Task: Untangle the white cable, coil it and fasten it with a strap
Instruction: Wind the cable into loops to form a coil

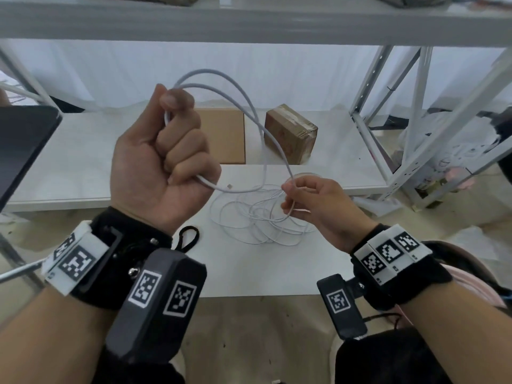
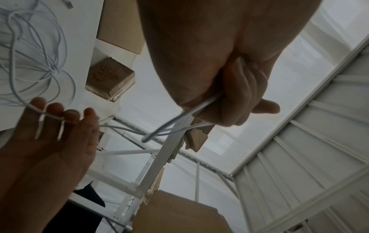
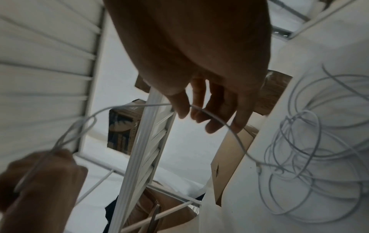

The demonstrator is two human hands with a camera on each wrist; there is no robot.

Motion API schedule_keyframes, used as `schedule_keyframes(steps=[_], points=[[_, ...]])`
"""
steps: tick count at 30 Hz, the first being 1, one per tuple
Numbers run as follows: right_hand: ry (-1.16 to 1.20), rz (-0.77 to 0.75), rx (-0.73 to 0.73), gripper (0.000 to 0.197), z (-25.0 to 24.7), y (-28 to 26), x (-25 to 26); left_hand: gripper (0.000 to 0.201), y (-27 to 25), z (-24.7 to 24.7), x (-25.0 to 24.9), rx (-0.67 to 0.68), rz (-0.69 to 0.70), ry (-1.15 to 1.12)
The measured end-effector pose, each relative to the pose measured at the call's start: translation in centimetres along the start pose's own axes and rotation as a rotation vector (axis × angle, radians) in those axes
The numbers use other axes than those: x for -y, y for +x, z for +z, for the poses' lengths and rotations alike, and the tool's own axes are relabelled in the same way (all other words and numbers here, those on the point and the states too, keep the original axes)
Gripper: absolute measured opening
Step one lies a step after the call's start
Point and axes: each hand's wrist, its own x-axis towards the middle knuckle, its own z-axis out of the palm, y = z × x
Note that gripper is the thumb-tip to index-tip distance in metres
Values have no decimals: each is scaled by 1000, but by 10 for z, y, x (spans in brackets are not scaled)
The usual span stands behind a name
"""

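The left hand (image 1: 163, 151) is clenching the first loops of the white cable (image 1: 238, 95), raised to keep them apart — the right hand (image 1: 313, 203) is pinching the next stretch above the tangle on the table (image 1: 249, 273).

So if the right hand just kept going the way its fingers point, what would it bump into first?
Most likely the loose tangle of the white cable on the white table. The right hand, already pinching a strand, points leftward and down towards that pile. Depth is unclear, so it might meet the tabletop instead.
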Motion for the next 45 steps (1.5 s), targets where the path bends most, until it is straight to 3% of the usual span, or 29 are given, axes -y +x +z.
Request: schedule_keyframes(steps=[4,11,16,24,31,34,39,41,45], points=[[-51,68,-71,10,-4,4,-8,55,-3,-6,-15,-17,102,-45],[-21,97,-142,8,-3,6,-14,55,-8,-18,-36,-19,264,19],[77,-42,-208,8,3,0,-6,43,-3,-16,-17,-132,320,461],[-139,-154,-151,17,14,-15,5,32,11,-21,35,-130,207,947],[-303,-188,89,22,27,-33,16,37,5,-38,62,-187,347,1959],[-262,-190,220,17,26,-40,21,32,5,-45,65,-223,427,2254],[-300,-229,315,15,23,-44,23,23,8,-51,64,-256,384,2452],[-328,-241,352,9,20,-43,24,23,7,-53,64,-270,335,2475],[-337,-265,348,16,15,-40,24,20,6,-52,66,-261,248,2489]])
